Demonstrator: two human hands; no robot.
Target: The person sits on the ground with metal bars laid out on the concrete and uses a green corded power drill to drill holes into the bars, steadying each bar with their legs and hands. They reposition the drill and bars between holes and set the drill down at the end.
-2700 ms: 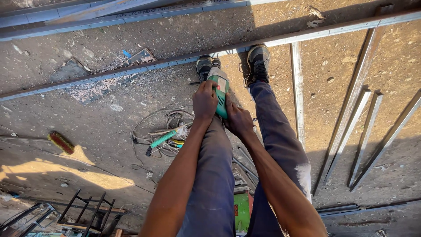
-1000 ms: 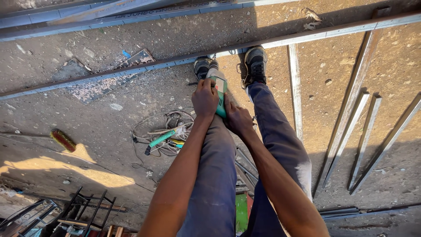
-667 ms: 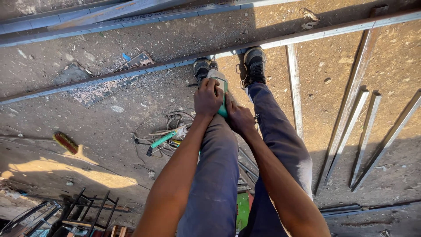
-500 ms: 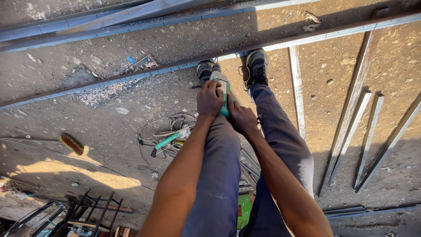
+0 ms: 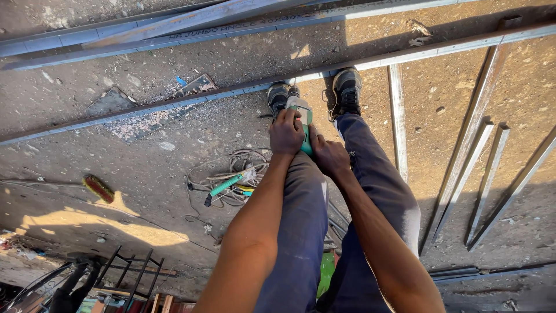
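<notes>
We hold the grinder [image 5: 302,119] in both grips: left hand [image 5: 286,132] forward, right hand [image 5: 329,156] behind. Its long axis points at the bar [image 5: 231,91] between our shoes.

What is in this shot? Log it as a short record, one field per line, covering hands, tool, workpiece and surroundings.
left hand: grips the front of the green power tool from above
right hand: holds the tool's rear end
tool position: between the two shoes, nose at the long steel bar
steel bar: lies across the concrete floor, both shoes on it
left of legs: coiled cable with a green-handled tool, and a brush
right of legs: several loose metal strips
</notes>
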